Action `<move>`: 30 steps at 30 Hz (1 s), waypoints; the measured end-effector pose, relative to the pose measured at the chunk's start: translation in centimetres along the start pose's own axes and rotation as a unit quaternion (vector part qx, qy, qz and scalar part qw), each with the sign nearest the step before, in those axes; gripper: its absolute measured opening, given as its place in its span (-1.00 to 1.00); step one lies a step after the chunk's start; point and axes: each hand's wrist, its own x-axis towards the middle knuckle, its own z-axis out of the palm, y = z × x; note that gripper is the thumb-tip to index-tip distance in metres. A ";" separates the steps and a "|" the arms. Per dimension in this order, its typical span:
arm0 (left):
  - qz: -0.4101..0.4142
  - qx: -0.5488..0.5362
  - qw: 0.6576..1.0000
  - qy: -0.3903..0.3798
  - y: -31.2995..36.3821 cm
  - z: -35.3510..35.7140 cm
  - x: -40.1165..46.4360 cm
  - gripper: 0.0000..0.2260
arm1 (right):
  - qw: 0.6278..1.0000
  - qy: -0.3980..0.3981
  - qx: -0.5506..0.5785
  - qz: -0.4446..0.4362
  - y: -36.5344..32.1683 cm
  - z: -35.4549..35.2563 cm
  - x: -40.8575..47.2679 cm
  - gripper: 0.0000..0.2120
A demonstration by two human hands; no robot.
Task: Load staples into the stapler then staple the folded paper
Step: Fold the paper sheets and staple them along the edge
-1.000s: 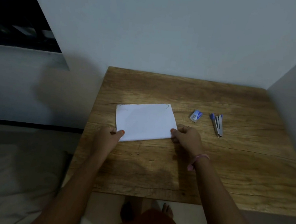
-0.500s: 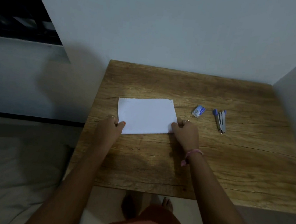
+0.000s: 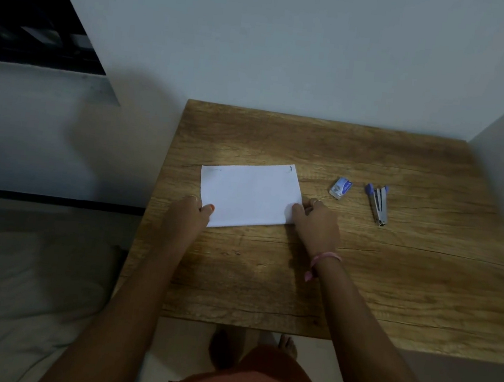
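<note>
Mid-frame, the folded paper (image 3: 248,194) lies flat, left hand (image 3: 190,215) and right hand (image 3: 317,225) pinching its 2 near corners, likely squaring it (stapler (image 3: 379,204) and staple box (image 3: 341,187) wait untouched, right).

This looks like a room in a home: a small wooden table (image 3: 388,298) pushed into a corner of plain pale walls (image 3: 290,54), soft bedding (image 3: 16,290) on the floor beside it, and bare feet (image 3: 287,345) below the table's edge.
</note>
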 end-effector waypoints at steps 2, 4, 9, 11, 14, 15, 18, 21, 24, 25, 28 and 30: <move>-0.001 0.001 1.000 -0.001 0.0 0.0 0.1 -0.70 | 1.000 0.003 -0.007 0.005 -0.1 0.1 0.0 -0.74; -0.002 0.003 1.000 -0.001 -0.1 0.1 0.1 -0.70 | 1.000 0.010 -0.020 0.006 -0.2 0.1 0.0 -0.75; -0.008 0.001 1.000 -0.009 -0.2 0.0 0.1 -0.69 | 0.999 0.010 -0.051 0.003 -0.3 0.3 -0.1 -0.78; -0.009 -0.002 1.000 -0.013 -0.2 0.0 0.1 -0.69 | 0.998 0.011 -0.054 -0.001 -0.4 0.3 -0.1 -0.76; -0.010 -0.009 1.000 -0.007 -0.1 0.0 0.1 -0.69 | 0.997 0.029 -0.064 -0.012 -0.6 0.6 -0.6 -0.73; -0.011 -0.015 1.000 0.000 -0.1 0.1 0.0 -0.69 | 0.996 0.041 -0.074 -0.018 -0.5 0.7 -0.9 -0.71; -0.013 -0.030 0.999 0.037 -0.2 0.5 -0.5 -0.71 | 0.991 0.075 -0.108 -0.039 -0.2 1.4 -1.5 -0.66; -0.011 -0.049 0.996 0.070 -0.3 0.9 -1.0 -0.73 | 0.987 0.102 -0.116 -0.050 -0.1 1.8 -1.9 -0.65; -0.003 -0.064 0.994 0.083 -0.4 1.0 -1.2 -0.73 | 0.979 0.133 -0.135 -0.075 -0.2 1.9 -2.6 -0.68; -0.003 -0.067 0.994 0.085 -0.4 1.0 -1.3 -0.74 | 0.973 0.139 -0.157 -0.095 -0.2 1.9 -2.8 -0.72; 0.008 -0.067 0.994 0.091 -0.4 1.2 -1.5 -0.75 | 0.956 0.096 -0.231 -0.155 -0.3 1.9 -3.0 -0.75; 0.016 -0.073 0.993 0.092 -0.4 1.3 -1.5 -0.76 | 0.951 0.055 -0.251 -0.172 -0.5 1.8 -2.9 -0.70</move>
